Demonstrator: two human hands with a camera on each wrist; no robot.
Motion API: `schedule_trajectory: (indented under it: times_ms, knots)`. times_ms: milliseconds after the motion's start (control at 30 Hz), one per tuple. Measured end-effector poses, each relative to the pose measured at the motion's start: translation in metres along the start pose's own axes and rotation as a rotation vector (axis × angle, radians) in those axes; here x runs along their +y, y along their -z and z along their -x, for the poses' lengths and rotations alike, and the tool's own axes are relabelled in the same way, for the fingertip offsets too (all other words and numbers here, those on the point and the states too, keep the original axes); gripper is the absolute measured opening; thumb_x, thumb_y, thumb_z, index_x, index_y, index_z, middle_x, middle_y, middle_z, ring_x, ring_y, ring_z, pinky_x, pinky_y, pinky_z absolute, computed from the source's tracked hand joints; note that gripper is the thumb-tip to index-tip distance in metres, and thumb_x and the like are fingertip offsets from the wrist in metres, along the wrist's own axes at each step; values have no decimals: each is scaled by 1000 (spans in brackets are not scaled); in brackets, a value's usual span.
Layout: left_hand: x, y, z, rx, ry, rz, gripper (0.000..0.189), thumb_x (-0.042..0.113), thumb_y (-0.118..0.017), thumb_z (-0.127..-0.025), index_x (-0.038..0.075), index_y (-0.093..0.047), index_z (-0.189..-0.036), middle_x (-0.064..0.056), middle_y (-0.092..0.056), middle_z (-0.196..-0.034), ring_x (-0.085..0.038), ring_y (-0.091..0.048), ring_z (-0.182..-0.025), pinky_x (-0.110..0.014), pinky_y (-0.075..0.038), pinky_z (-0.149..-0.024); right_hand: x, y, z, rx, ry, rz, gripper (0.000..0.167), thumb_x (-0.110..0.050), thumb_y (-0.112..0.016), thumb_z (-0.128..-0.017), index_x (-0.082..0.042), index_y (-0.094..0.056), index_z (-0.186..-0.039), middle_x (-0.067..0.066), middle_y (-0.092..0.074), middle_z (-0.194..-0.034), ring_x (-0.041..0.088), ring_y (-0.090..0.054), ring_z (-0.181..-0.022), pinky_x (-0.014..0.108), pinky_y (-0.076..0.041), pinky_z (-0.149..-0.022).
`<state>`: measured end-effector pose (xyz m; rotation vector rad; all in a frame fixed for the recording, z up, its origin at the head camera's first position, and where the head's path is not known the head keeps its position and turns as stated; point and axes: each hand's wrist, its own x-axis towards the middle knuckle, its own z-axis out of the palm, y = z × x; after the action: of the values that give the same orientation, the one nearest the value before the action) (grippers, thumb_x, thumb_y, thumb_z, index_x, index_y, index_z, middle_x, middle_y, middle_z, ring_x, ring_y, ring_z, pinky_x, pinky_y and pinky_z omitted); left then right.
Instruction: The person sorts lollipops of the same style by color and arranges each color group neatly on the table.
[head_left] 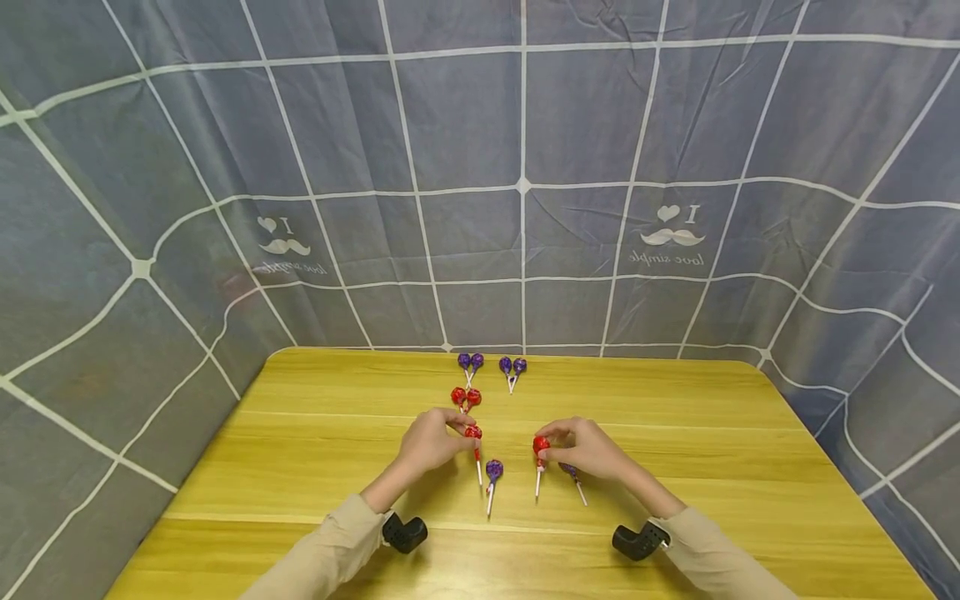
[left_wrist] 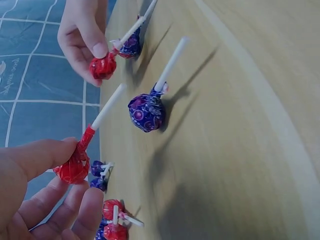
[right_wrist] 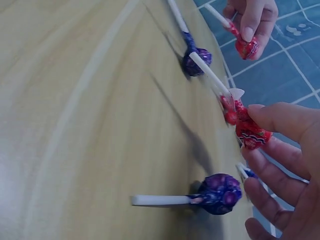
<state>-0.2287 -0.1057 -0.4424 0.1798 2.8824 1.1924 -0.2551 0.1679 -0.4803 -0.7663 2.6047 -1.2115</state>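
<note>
My left hand (head_left: 433, 442) pinches a red-wrapped lollipop (left_wrist: 75, 167) between thumb and fingers, its white stick pointing back toward me. In my right hand (head_left: 585, 448) is another red lollipop (right_wrist: 250, 127), pinched by the wrapped candy end. Both are held above the wooden table. Between the hands lies a purple lollipop (head_left: 494, 471) with its stick toward me. A second purple lollipop (right_wrist: 220, 194) lies below my right hand, partly hidden by it in the head view.
Beyond my left hand lies a pair of red lollipops (head_left: 466, 397). Farther back are two pairs of purple lollipops, a left pair (head_left: 471, 361) and a right pair (head_left: 513, 367). A grey gridded curtain (head_left: 480, 233) hangs behind the table (head_left: 315, 475).
</note>
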Motion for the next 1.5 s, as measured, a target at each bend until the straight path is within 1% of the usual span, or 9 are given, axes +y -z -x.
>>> schedule_trajectory:
  times_ms: [167,467,667,800,1033,1133,1300,1400,1500]
  knots:
    - [5,-2,-9,10,5,4,27,25,-79,-75,15,-75,-100,0,-72,-88,-9,-39,-51,-23,-26,-46,-2,5,-4,31,-30,14,32,-27,-73,-84,-10,-70,-111,3,-71,-102,14,-58,-90,26,-47,-71]
    - [10,-6,-26,46,15,0,29,29,-79,-75,17,-75,-101,2,-73,-89,-11,-53,-64,-25,-33,-50,-9,13,-14,75,-42,8,33,-28,-71,-86,-9,-70,-112,9,-71,-108,20,-59,-93,27,-47,-69]
    - [11,-9,-37,51,15,22,28,28,-79,-77,16,-76,-102,1,-74,-89,-12,-61,-74,-25,-39,-57,-11,13,-25,80,-43,19,32,-27,-71,-86,-9,-70,-113,8,-71,-109,16,-59,-91,27,-47,-72]
    - [12,-11,-44,61,-1,27,28,27,-79,-77,15,-76,-103,0,-74,-89,-14,-64,-76,-25,-41,-57,-12,13,-35,98,-46,26,30,-25,-71,-86,-9,-71,-112,8,-71,-110,15,-59,-89,27,-47,-72]
    - [17,-13,-58,50,-21,13,31,26,-77,-79,14,-74,-107,-3,-75,-94,-21,-68,-87,-26,-44,-61,-11,14,-53,123,-72,30,29,-22,-71,-85,-9,-71,-111,8,-71,-109,14,-59,-87,27,-46,-71]
    - [18,-16,-63,32,-31,13,31,25,-77,-79,13,-74,-107,-3,-75,-94,-19,-66,-84,-24,-42,-60,-7,15,-60,131,-70,36,29,-22,-71,-85,-7,-71,-110,9,-72,-106,14,-60,-85,26,-46,-70]
    - [17,-23,-72,0,-40,21,32,25,-75,-81,13,-73,-110,-4,-75,-97,-11,-57,-64,-20,-35,-49,2,17,-70,145,-28,58,30,-20,-71,-84,-3,-71,-110,12,-72,-99,17,-61,-84,28,-47,-71]
    - [16,-27,-78,3,-48,18,33,24,-75,-82,13,-72,-112,-5,-75,-98,-9,-49,-55,-20,-32,-45,7,17,-74,151,-16,56,31,-19,-71,-84,-2,-70,-111,12,-72,-99,18,-62,-84,30,-48,-73]
    - [15,-30,-83,8,-50,4,33,23,-74,-83,12,-71,-115,-5,-75,-101,-6,-50,-53,-19,-34,-45,10,16,-78,154,-24,41,31,-19,-72,-84,-3,-70,-111,12,-73,-100,18,-62,-84,31,-48,-74]
